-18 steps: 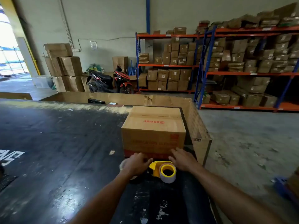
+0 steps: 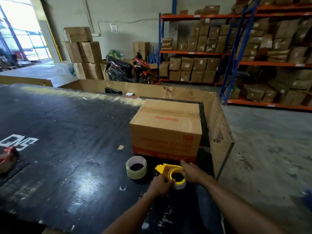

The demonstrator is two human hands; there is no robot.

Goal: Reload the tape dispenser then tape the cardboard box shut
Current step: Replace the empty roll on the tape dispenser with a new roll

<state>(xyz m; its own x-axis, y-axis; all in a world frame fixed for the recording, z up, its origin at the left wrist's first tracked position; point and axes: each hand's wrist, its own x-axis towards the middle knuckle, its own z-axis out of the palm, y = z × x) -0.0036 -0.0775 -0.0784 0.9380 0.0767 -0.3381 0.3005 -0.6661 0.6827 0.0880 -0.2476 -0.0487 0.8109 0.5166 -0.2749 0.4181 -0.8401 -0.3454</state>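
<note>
A yellow tape dispenser (image 2: 164,168) lies on the black table (image 2: 67,149) just in front of a brown cardboard box (image 2: 166,130) printed "Glodway". The box's top flaps are folded down with a bare seam. The dispenser holds a nearly spent roll with a whitish core (image 2: 179,184). My left hand (image 2: 161,184) grips the near left side of that core and dispenser. My right hand (image 2: 191,171) holds the dispenser's right side. A full roll of clear tape (image 2: 136,167) stands free on the table, left of the dispenser.
A red and dark object (image 2: 8,157) lies at the table's left edge. A cardboard wall (image 2: 217,125) borders the table behind and right of the box. Beyond are stacked cartons (image 2: 84,51), a parked scooter (image 2: 130,69) and orange-and-blue shelving (image 2: 236,63).
My left hand has come off the clear tape roll, which now stands uncovered, and has shifted right onto the dispenser's roll. The view has swung a little to the left.
</note>
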